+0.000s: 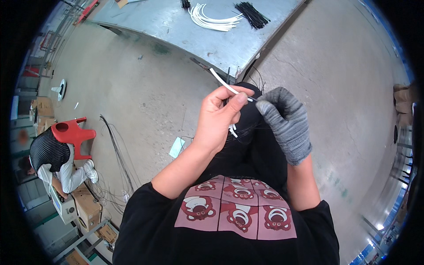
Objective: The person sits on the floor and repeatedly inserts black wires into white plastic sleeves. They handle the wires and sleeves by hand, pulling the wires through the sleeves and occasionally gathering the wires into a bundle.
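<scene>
1. Nearest the eye is the person's black shirt, with a pink picture of red bears on its front.
2. Past the shirt, the bare left hand has its thumb and first finger closed on a white tube. They pinch it close to its lower end, over the person's lap.
3. From that pinch, the white tube slants up and to the left. Its top end points toward the table.
4. The right hand wears a gray glove. Its thumb and first finger press together on a thin dark wire, just beside the low end of the tube.
5. Black pants are under both hands. Small white bits show just below the left hand; it is hard to tell what they are.
6. Ahead, a metal table has its corner near the knees. Curved white tubes lie on it in a bunch, with a bunch of thin black strips just beside them.
7. To the left, blue paper and long black wires lie on the floor.
8. Far left, another person is close against a red stool, near a brown box.
</scene>
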Demonstrator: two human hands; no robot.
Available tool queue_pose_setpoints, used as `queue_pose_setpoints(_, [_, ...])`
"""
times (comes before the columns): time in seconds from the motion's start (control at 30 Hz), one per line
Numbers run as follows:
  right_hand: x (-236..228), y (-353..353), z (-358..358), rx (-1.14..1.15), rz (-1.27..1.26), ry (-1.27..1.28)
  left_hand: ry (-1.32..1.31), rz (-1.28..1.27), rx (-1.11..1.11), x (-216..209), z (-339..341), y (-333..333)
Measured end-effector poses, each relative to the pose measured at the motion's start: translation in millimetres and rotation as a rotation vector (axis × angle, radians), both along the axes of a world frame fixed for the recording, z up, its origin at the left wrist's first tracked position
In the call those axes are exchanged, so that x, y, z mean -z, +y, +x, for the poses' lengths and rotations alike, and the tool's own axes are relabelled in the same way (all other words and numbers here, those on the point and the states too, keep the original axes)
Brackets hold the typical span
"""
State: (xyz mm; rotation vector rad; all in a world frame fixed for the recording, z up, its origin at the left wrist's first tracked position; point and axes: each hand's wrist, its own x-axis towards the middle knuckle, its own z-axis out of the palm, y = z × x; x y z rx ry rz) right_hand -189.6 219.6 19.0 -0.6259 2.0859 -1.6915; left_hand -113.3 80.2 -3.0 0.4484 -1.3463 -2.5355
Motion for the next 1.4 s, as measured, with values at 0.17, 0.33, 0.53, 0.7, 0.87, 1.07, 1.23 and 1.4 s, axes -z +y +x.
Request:
queue_pose_setpoints(0.17, [-10, 1, 4, 0.044, 0.025, 0.058, 0.012, 0.255, -0.040, 1, 4, -8])
queue_pose_setpoints(0.33, [-12, -4, 11, -0.007, 0.040, 0.175, 0.034, 0.229, -0.060, 0, 6, -7])
queue_pose_setpoints(0.53, [-8, -3, 12, 0.021, 0.042, 0.225, 0.066, 0.217, -0.065, -5, 8, -9])
queue_pose_setpoints(0.7, [-8, -5, 14, 0.002, 0.023, 0.211, 0.072, 0.239, -0.045, -8, 9, -8])
queue_pose_setpoints(0.87, [-10, -5, 14, -0.006, 0.074, 0.203, 0.075, 0.166, -0.035, -8, 10, -10])
queue_pose_setpoints(1.07, [-8, -4, 13, -0.033, 0.081, 0.269, 0.095, -0.160, -0.032, -11, 8, -12])
queue_pose_setpoints(1.23, [-7, -5, 15, -0.041, 0.066, 0.282, 0.079, -0.069, 0.032, -12, 11, -6])
queue_pose_setpoints(1.4, [-11, -4, 14, -0.047, 0.073, 0.076, 0.039, -0.015, -0.033, -11, 12, -9])
